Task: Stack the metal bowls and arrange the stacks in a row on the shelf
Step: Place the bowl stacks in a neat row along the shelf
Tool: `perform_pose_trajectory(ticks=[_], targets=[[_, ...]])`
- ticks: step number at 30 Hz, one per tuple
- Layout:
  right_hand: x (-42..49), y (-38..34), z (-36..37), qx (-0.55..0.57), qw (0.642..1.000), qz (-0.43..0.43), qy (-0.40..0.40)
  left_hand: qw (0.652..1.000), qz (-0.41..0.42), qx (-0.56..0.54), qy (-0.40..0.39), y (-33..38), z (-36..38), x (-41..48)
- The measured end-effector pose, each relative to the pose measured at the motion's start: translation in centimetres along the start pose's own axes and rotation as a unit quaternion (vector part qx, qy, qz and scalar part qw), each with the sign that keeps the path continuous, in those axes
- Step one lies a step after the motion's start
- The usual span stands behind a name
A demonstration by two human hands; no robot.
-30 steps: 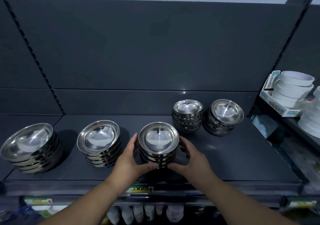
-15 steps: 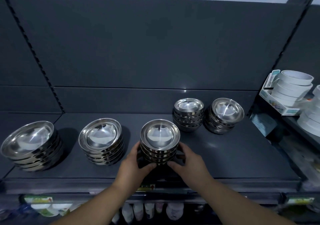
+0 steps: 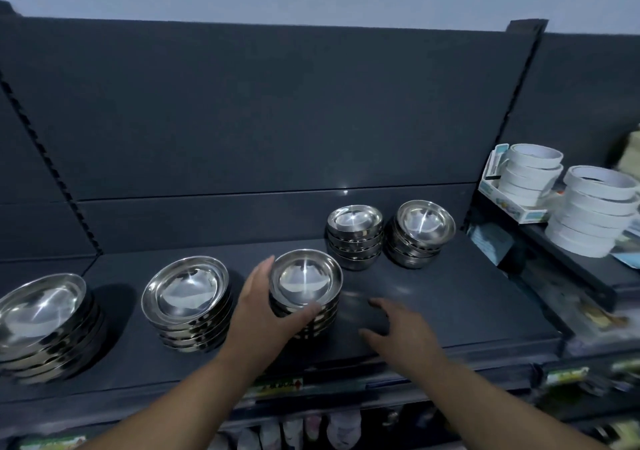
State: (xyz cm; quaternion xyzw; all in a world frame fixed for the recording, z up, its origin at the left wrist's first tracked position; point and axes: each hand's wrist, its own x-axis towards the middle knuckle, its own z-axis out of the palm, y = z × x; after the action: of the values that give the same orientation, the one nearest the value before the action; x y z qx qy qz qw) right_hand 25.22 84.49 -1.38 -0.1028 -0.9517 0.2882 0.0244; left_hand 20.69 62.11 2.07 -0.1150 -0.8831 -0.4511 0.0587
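Now left hand (image 3: 265, 313) grips the middle stack of nested bowls (image 3: 306, 276).

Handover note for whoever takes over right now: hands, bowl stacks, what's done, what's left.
Left hand: grips the middle stack, thumb at its front and fingers round its left side.
Right hand: open and motion-blurred, above the shelf just right of that stack, touching nothing.
Stacks: the far-left stack, second stack and middle stack stand along the front. Two back stacks sit side by side farther back on the right.
Done: no loose bowls in view, and three stacks are roughly in line.
Left: probably bring the two back stacks forward into the row.
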Motion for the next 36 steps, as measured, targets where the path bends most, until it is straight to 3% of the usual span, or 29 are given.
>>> perform_pose_trajectory(ticks=[6, 11, 17, 26, 36], targets=[[-0.9, 3.1, -3.3, -0.034, 0.997, 0.062, 0.014, 0.982, 0.158, 0.101, -0.007, 4.2, 2.4, 0.6], [-0.4, 6.5, -6.2, -0.045, 0.995, 0.086, 0.020, 0.961, 0.212, 0.137, -0.110, 6.8, 7.0, 0.9], [2.4, 11.7, -8.9, -0.045, 0.996, 0.079, -0.001, 0.963, 0.132, 0.169, -0.164, 7.1, 14.5, 2.7], [11.4, 17.0, -10.1, -0.074, 0.996, 0.039, -0.043, 0.973, -0.022, 0.196, -0.123, 7.3, 22.2, 7.9], [17.0, 16.9, -8.5, -0.002, 0.999, -0.026, -0.034, 0.982, -0.083, 0.154, -0.076, 7.9, 25.4, 10.0]])
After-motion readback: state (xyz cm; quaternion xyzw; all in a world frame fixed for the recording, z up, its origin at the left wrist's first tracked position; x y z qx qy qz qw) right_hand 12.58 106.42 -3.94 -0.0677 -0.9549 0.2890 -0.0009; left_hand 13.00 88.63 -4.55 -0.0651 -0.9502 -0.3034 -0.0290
